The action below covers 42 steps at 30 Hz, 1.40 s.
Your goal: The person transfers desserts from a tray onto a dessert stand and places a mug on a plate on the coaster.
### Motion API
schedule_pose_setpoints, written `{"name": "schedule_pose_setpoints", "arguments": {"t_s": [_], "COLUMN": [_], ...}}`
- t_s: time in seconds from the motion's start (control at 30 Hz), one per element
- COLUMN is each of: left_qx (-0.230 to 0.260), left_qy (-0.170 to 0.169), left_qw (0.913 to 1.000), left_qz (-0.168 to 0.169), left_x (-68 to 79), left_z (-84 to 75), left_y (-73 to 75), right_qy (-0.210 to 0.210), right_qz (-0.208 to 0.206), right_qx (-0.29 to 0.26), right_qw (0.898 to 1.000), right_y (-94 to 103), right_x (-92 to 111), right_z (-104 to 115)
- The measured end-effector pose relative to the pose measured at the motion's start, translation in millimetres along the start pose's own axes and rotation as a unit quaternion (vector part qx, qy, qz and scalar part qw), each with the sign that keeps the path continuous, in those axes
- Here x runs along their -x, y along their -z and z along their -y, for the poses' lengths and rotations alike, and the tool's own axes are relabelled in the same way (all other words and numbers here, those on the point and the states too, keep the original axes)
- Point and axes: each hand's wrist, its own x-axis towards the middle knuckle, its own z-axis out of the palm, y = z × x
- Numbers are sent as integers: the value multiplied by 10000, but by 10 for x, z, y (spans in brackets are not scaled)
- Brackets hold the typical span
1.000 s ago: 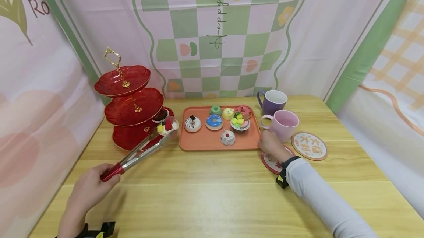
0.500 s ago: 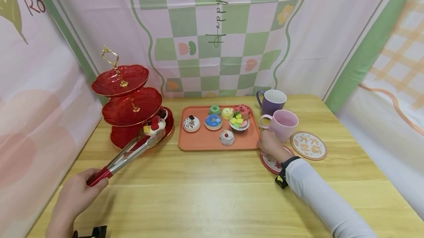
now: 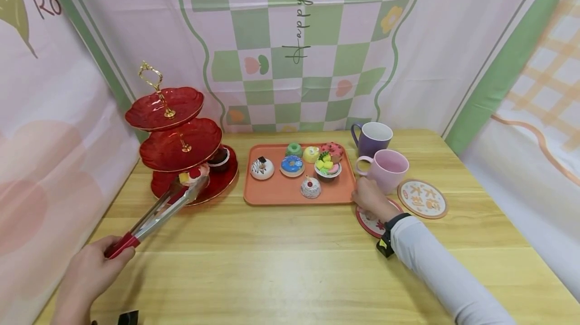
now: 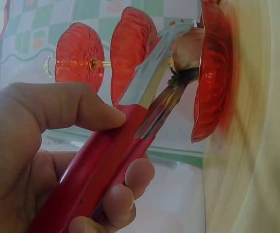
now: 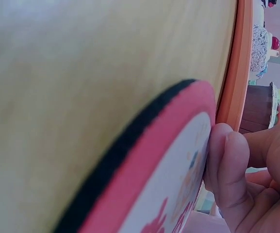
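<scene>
My left hand [image 3: 92, 269] grips the red handles of metal tongs [image 3: 123, 246]. Between the tongs' tips is a toy cream dessert with red and yellow fruit [image 3: 195, 174], close over the bottom plate [image 3: 223, 182] of a red three-tier stand. In the left wrist view, the tongs [image 4: 111, 141] reach in under the middle plate [image 4: 130, 53]. A dark chocolate cupcake [image 3: 220, 160] sits on the bottom plate. My right hand [image 3: 373, 200] pinches the near right corner of the orange tray [image 3: 276, 197], over a red-rimmed coaster [image 3: 394, 208]. In the right wrist view, its fingertips [image 5: 222, 133] are at the tray's rim.
Several toy pastries, including a blue donut [image 3: 292, 165] and a white one [image 3: 262, 169], sit on the tray. A pink mug [image 3: 390, 171] and a purple mug [image 3: 374, 139] stand to its right, with an orange-rimmed coaster [image 3: 423, 199] beside them.
My left hand has moved left with the tongs, carrying the fruit-topped dessert from the stand's right side in over the bottom plate. The right hand has stayed at the tray corner.
</scene>
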Motion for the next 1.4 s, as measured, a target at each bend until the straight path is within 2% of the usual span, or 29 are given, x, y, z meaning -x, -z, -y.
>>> {"name": "schedule_pose_setpoints", "arguments": {"t_s": [0.1,0.27,0.47,0.67,0.8,0.97,1.1,1.33,1.4], "left_qx": [19,-41,-62,-143,-176,-175,-190,-340,-339], "left_qy": [227,364,646,860,811,748,786,518,529], "left_qw": [9997,9993,9979,9958,9954,9948,9947,9957,9958], "left_qz": [131,37,35,-281,-480,-668,-643,-689,-663], "left_x": [-8,3,-12,-40,-46,-62,-92,-138,-148], "left_z": [23,64,81,60,45,21,7,-7,-15], "left_y": [28,36,39,-3,-33,-61,-81,-130,-136], "right_qy": [101,354,360,206,36,139,314,381,365], "right_qz": [-74,-231,-232,-158,-52,-138,-236,-301,-291], "right_qx": [81,341,388,280,145,235,397,376,336], "right_qw": [9999,9985,9983,9993,9999,9995,9984,9981,9983], "right_y": [-2,1,2,-2,-2,7,14,12,10], "right_x": [-6,-23,-34,-21,-16,-19,-17,-8,-7], "right_z": [-5,-19,-21,-11,-5,-7,-11,-9,-8]}}
